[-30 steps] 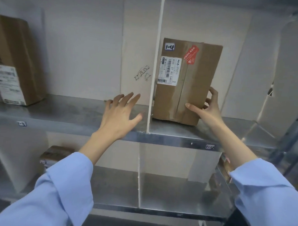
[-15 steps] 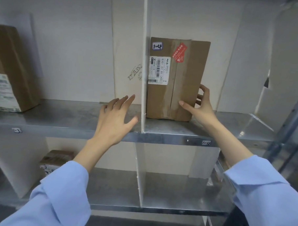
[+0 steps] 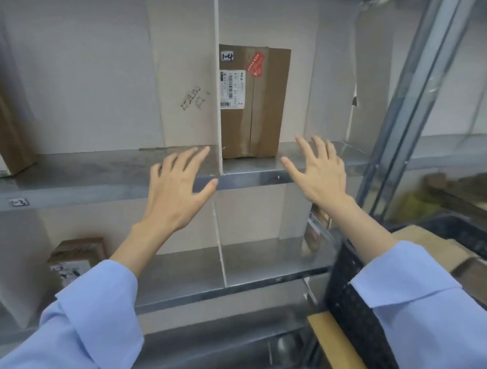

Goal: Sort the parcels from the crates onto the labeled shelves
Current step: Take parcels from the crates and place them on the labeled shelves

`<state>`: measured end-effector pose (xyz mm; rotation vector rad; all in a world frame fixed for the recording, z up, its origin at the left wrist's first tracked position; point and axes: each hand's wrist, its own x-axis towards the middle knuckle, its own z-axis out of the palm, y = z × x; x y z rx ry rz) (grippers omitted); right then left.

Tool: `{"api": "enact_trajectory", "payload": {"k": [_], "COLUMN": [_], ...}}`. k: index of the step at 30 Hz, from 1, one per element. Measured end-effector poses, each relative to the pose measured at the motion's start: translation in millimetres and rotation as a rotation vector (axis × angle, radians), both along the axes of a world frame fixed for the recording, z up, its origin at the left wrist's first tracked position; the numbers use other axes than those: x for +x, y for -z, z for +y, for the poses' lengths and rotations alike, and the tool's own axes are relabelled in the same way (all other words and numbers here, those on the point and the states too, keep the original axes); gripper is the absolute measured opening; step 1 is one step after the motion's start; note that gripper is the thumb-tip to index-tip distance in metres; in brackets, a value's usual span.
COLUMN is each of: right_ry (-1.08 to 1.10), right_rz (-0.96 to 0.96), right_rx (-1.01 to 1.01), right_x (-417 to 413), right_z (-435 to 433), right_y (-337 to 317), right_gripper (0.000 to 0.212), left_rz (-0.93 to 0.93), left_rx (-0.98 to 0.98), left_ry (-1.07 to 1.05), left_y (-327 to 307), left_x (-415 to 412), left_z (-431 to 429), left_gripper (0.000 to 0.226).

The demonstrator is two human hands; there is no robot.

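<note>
Both my hands are up in front of the upper shelf [image 3: 97,175], holding nothing. My left hand [image 3: 178,187] is wide, fingers spread, over the shelf's front edge at about 7 o'clock from the parcel [image 3: 254,106]. My right hand [image 3: 319,173] is just as wide, at the parcel's 4 o'clock, near it but apart.

The parcel stands upright on the upper shelf, right beside the white divider [image 3: 216,99] on its 3 o'clock side. It carries a handwritten "1-4" tag [image 3: 227,56], a white shipping label [image 3: 228,90] and a red sticker [image 3: 256,64].

At 9 o'clock a second brown box [image 3: 4,135] stands on the same shelf. On the lower shelf [image 3: 261,268], at 8 o'clock, sits a small box [image 3: 76,253]. A black crate [image 3: 351,300] at 4 o'clock holds more cardboard boxes [image 3: 435,248], partly under my right sleeve [image 3: 426,318].
</note>
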<state>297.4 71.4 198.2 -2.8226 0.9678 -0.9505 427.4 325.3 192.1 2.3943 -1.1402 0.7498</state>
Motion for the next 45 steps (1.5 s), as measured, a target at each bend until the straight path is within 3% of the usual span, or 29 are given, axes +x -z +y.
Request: {"api": "enact_trajectory", "payload": {"k": [12, 26, 33, 45], "right_ry": [0.36, 0.839, 0.922, 0.976], "right_rz": [0.115, 0.073, 0.015, -0.173], "right_rx": [0.065, 0.279, 0.389, 0.663], "right_x": [-227.0, -463.0, -521.0, -568.5], "right_z": [31.4, 22.9, -18.2, -96.1], "right_y": [43.9, 98.3, 149.4, 242.4], "right_gripper": [0.067, 0.066, 0.069, 0.071], "left_rz": [0.011, 0.049, 0.1, 0.329], "left_rx": [0.129, 0.19, 0.257, 0.45], "left_ry": [0.49, 1.084, 1.191, 1.133], "left_y": [35.7, 79.4, 116.4, 213.8], "left_x": [-141.6, -346.0, -427.2, -501.7], "left_z": [-59.5, -189.4, -263.6, -365.7], "left_gripper": [0.07, 0.063, 0.065, 0.071]}}
